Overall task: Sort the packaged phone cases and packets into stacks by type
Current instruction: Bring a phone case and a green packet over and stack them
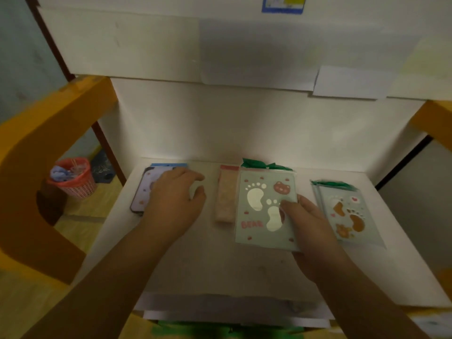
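Observation:
On the white table [220, 267] lie sorted groups. At the left is a packaged phone case [144, 189] with a blue card behind it; my left hand [173, 199] hovers over it with loosely curled fingers, holding nothing. In the middle a narrow pinkish packet [226, 194] lies beside a pale green packet with white footprints and the word BEAR [259, 204]. My right hand [303, 226] pinches that green packet at its right edge, thumb on top. At the right lies a small stack of similar packets with brown footprints [347, 214].
Yellow frame posts [36, 152] flank the table on both sides. A red mesh basket [73, 179] with scraps stands on the floor to the left. A white paper-covered wall rises behind the table. The table's front edge is near me.

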The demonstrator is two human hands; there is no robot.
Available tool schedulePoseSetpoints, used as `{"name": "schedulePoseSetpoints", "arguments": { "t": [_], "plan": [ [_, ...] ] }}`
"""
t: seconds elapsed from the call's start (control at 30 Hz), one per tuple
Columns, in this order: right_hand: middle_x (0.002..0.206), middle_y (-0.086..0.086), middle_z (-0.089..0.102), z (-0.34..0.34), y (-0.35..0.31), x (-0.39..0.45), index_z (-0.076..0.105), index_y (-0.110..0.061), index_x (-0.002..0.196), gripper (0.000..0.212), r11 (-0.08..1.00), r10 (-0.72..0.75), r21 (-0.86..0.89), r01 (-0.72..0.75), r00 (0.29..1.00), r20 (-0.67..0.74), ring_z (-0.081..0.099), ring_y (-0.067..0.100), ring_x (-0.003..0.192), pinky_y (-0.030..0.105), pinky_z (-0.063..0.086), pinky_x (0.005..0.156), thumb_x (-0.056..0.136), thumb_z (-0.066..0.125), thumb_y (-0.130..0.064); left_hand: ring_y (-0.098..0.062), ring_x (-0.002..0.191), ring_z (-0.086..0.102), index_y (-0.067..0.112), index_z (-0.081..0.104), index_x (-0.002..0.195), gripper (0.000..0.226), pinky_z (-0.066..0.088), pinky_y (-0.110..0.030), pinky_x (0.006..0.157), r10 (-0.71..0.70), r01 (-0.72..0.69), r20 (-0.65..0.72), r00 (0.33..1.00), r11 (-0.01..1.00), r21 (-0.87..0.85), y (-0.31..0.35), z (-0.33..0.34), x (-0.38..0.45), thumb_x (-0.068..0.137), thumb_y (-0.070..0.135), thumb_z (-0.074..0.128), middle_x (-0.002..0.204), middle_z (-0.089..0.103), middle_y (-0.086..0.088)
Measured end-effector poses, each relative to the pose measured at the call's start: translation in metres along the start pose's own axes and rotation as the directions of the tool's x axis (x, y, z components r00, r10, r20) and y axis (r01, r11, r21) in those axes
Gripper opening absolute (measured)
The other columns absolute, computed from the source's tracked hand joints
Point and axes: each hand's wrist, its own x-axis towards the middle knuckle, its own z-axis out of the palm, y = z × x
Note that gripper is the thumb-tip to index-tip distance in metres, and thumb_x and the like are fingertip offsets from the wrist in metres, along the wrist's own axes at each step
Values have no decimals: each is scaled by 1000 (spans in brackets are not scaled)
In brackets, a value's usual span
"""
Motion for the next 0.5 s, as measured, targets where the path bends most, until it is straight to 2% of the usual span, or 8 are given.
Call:
{"name": "schedulePoseSetpoints", "arguments": {
  "t": [0.07,0.17,0.23,0.3,0.43,0.5],
  "plan": [
    [94,5,78,-11,-3,1,64,-17,113,18,1000,-17,2,17,998,-63,76,24,81,36,60,60,100,52,-19,-17,111,56,16,64,121,28,38,-25,96,34,-32,51,998,998,-46,19,2,3,95,19,55,121,63,-1],
    [100,8,77,-32,-8,3,62,-15,113,18,997,-69,-33,65,986,-151,76,27,87,46,62,69,99,56,-24,-13,103,54,20,65,114,23,34,-20,87,114,-113,1,993,986,-122,44,6,5,92,22,57,113,60,4],
    [100,6,77,-49,-10,4,63,-16,112,17,995,-100,-49,92,974,-206,76,25,87,44,62,70,99,57,-24,-16,101,54,20,66,110,23,33,-19,86,175,-173,-3,985,972,-159,56,14,8,90,23,56,108,61,2],
    [100,5,77,-68,-13,5,62,-16,113,16,994,-111,-47,102,963,-246,76,26,86,43,62,69,99,57,-24,-17,101,54,21,66,109,27,34,-20,87,239,-231,20,971,956,-179,70,23,9,87,27,53,106,60,3],
    [100,3,78,-106,-16,10,62,-14,110,16,992,-119,-73,101,945,-306,76,24,86,41,62,67,99,56,-25,-17,110,51,26,64,113,32,39,-27,94,268,-249,70,961,947,-201,96,40,8,85,34,50,115,59,8],
    [100,2,77,-125,-16,14,63,-15,108,16,989,-132,-103,103,931,-340,76,24,87,46,62,72,99,57,-26,-16,116,49,29,64,115,31,39,-29,99,267,-244,95,959,949,-198,108,47,6,86,35,52,120,59,7]
  ]
}}
